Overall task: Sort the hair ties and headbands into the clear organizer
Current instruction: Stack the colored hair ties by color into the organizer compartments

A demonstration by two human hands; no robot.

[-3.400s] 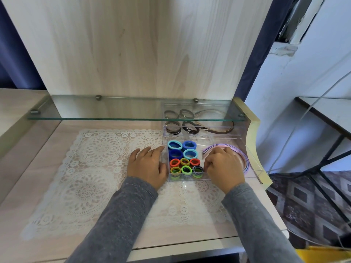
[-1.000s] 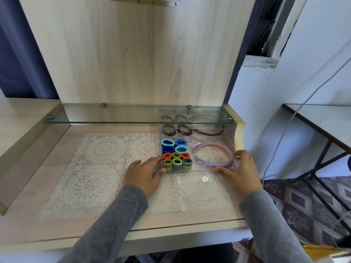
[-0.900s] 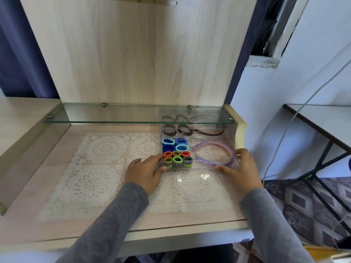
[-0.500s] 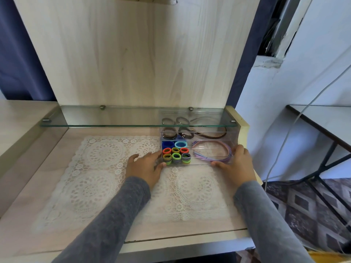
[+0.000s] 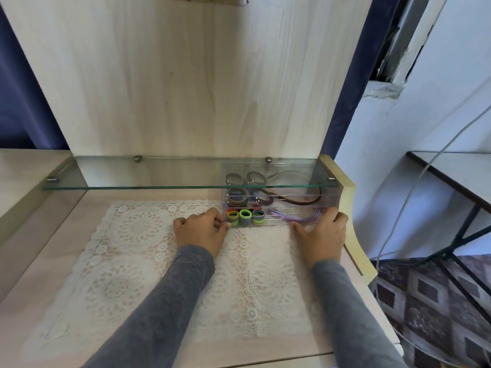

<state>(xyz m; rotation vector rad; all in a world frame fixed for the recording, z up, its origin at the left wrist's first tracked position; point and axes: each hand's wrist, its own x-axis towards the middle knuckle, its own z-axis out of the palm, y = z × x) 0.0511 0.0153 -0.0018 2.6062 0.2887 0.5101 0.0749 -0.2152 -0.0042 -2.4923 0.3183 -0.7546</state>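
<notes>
The clear organizer [image 5: 279, 224] sits at the back right of the desk, mostly under the glass shelf [image 5: 159, 186]. Its front row holds colourful hair ties [image 5: 245, 217] and a purple headband [image 5: 295, 217]; brown hair ties [image 5: 236, 196] and a brown headband [image 5: 303, 201] lie in the back compartments. My left hand [image 5: 202, 231] presses its fingertips on the organizer's front left corner. My right hand [image 5: 322, 239] grips the front right corner, thumb along the front wall.
A white lace mat [image 5: 164, 261] covers the wooden desk [image 5: 39, 274]. A raised cream side panel [image 5: 345, 203] borders the desk on the right. A white cable [image 5: 414, 187] hangs beyond it, beside a dark-framed table [image 5: 457, 171].
Both hands have slid the organizer away from me, so that it now lies further under the glass shelf. The blue hair ties are now hidden by the shelf edge.
</notes>
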